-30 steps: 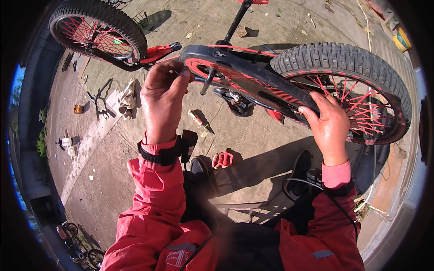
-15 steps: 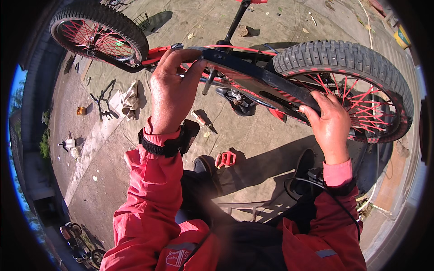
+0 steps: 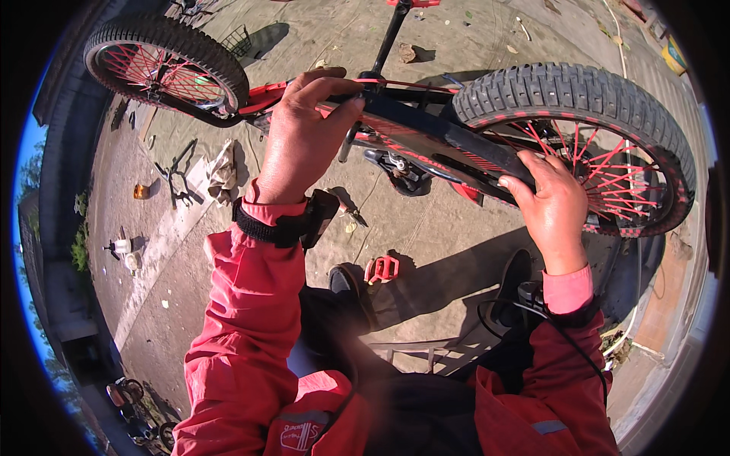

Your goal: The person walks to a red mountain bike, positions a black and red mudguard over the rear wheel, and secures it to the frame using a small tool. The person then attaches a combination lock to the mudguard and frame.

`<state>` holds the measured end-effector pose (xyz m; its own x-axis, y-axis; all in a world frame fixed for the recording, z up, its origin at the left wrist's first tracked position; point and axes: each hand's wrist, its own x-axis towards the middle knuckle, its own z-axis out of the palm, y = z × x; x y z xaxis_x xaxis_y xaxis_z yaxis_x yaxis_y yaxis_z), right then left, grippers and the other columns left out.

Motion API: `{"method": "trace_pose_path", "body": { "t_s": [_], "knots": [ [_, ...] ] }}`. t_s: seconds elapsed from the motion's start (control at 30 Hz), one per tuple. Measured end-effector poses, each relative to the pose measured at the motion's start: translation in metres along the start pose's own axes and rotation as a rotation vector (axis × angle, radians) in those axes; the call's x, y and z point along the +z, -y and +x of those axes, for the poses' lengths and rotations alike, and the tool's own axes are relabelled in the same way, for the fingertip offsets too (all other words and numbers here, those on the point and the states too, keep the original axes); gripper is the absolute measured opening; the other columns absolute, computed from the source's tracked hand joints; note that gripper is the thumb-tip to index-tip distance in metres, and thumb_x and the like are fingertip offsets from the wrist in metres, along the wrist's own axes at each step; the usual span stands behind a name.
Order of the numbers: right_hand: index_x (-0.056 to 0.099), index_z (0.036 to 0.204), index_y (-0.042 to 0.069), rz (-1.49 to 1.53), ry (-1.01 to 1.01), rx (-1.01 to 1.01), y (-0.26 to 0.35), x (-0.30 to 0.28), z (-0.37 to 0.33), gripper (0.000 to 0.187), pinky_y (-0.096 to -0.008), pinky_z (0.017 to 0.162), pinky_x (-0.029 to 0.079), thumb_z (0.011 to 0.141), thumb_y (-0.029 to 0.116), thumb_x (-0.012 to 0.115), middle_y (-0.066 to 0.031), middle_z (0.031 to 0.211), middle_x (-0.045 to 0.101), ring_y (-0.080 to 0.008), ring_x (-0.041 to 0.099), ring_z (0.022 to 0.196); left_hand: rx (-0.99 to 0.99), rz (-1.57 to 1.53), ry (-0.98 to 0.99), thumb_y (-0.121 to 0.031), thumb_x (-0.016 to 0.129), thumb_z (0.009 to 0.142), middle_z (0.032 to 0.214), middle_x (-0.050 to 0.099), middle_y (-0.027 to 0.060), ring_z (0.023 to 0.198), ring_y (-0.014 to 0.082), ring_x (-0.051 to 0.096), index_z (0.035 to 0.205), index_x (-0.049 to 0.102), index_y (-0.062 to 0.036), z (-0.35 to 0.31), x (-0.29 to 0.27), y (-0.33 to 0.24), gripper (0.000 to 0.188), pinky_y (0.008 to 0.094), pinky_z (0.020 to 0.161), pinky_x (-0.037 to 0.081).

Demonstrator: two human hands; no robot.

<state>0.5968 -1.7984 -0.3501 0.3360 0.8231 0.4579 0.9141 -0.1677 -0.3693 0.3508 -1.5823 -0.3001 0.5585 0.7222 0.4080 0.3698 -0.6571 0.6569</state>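
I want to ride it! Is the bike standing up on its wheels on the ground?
No, the bike is lifted, with both hands gripping its frame and its two wheels up off the dirt ground.

Red pedal, rag and stone on ground

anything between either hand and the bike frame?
Nothing visible. Left hand lies directly on the black-and-red bike frame near the front wheel; right hand grips the frame beside the rear tyre.
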Motion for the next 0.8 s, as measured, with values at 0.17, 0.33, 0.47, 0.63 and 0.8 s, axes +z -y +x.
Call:
{"method": "trace_pose_path", "body": {
  "t_s": [0.17,0.33,0.47,0.63,0.8],
  "knots": [
    [0.071,0.111,0.003,0.027,-0.023,-0.018,0.0002,-0.0001,0.0012,0.044,-0.0384,0.075,0.054,0.076,0.025,0.084,-0.0124,0.099,0.071,-0.0318,0.069,0.087,0.026,0.055,-0.015,-0.013,0.072,0.087,0.121,0.066,0.0153,0.116,0.0293,0.062,0.107,0.074,-0.0039,-0.0009,0.0011,-0.0014,0.021,0.0369,0.099,0.049],
    [0.071,0.111,0.004,0.0,0.022,0.021,0.0004,-0.0011,0.0008,0.043,-0.0381,0.075,0.054,0.076,0.026,0.084,-0.0123,0.1,0.071,-0.0316,0.069,0.088,0.015,0.061,-0.019,-0.011,0.071,0.086,0.122,0.065,0.0166,0.116,0.0299,0.062,0.108,0.074,-0.0034,-0.0011,0.0039,-0.0015,0.023,0.037,0.099,0.049],
    [0.071,0.111,0.004,0.024,0.002,0.014,0.0001,-0.0011,0.0009,0.043,-0.0379,0.075,0.054,0.076,0.026,0.084,-0.0122,0.1,0.071,-0.0315,0.069,0.089,-0.006,0.07,-0.003,-0.008,0.071,0.086,0.124,0.066,0.0138,0.113,0.024,0.064,0.111,0.072,-0.0019,0.0005,0.0025,-0.0036,0.025,0.0341,0.098,0.049],
    [0.071,0.111,0.004,0.027,0.008,0.019,-0.0001,-0.0009,0.0002,0.043,-0.0377,0.077,0.054,0.076,0.026,0.084,-0.012,0.101,0.071,-0.0311,0.069,0.09,-0.104,0.035,0.007,-0.008,0.071,0.086,0.122,0.067,0.0135,0.109,0.0234,0.065,0.108,0.07,-0.0006,0.0009,0.0008,-0.0059,0.023,0.0338,0.095,0.05],
    [0.071,0.112,0.004,0.037,0.004,0.016,-0.0019,0.0003,-0.0005,0.044,-0.0377,0.077,0.055,0.076,0.026,0.084,-0.0117,0.101,0.071,-0.031,0.069,0.09,-0.06,0.035,-0.008,-0.012,0.071,0.086,0.116,0.067,0.0152,0.108,0.0295,0.065,0.105,0.071,-0.0024,0.0002,0.0013,-0.0048,0.021,0.0361,0.093,0.051]
  ]
}}
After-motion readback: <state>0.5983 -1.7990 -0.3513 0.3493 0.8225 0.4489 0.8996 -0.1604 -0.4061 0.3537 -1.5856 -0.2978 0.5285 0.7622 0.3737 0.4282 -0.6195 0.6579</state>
